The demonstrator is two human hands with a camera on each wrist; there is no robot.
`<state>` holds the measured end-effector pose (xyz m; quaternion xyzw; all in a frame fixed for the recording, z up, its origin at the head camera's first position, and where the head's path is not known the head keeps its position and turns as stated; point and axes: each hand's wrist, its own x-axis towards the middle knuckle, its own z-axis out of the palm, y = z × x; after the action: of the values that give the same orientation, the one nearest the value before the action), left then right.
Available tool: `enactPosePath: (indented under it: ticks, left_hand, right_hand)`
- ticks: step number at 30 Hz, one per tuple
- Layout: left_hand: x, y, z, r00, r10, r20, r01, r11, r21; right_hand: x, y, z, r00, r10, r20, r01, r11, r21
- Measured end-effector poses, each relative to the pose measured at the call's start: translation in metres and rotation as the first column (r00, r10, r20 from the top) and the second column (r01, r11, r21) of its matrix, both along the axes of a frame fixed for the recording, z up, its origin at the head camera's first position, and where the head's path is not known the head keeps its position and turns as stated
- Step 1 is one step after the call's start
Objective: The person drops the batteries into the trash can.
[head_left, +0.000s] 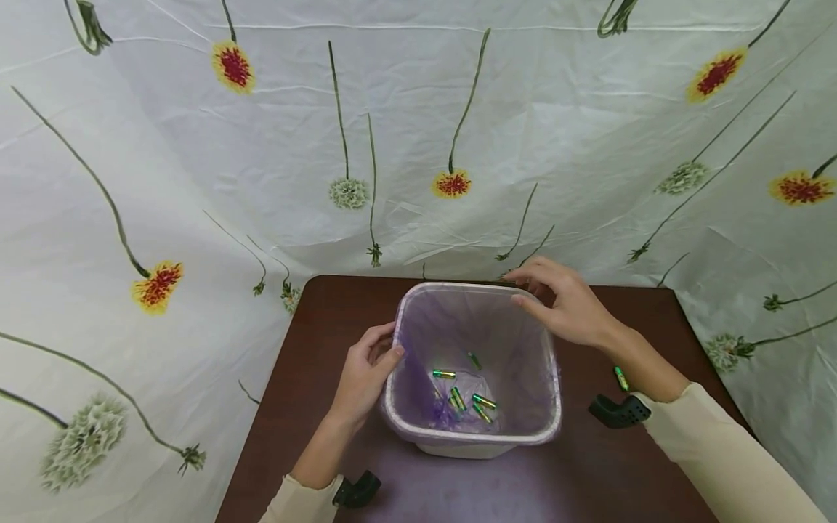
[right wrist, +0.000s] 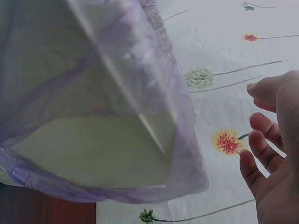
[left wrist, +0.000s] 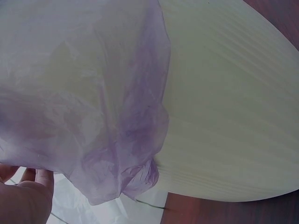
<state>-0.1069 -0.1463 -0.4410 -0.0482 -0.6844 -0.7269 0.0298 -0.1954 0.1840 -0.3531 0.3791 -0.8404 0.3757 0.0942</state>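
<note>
Several green-and-gold cylinders (head_left: 484, 401) lie scattered in the bottom of a bin (head_left: 461, 451), at lower centre of the head frame. We find the left hand (head_left: 361, 376) gripping the bin's left rim, thumb on the edge. The right hand (head_left: 567, 303) is relaxed, fingers loosely bent and parted; it masks the bin's upper right corner in the head view, yet stands apart from it in the right wrist view. A purple liner (left wrist: 140, 126) hangs over the outer wall. We note a loose cylinder (head_left: 621, 378) at lower right, beside the right forearm and a dark wrist device (head_left: 619, 412). The table (head_left: 320, 327) is dark reddish brown; behind and beside it hangs wrinkled white cloth (head_left: 418, 94) printed with long-stemmed flowers.
</note>
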Motion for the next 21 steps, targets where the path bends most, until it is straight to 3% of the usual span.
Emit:
enactPosePath:
  ticks: [21]
  left_hand:
    - [0.0,0.0,-0.002,1.0,0.0,-0.015,0.0,1.0,-0.004]
  right_hand:
    - [0.002,0.022,-0.006,0.998,-0.057,-0.015,0.058,0.998,0.005]
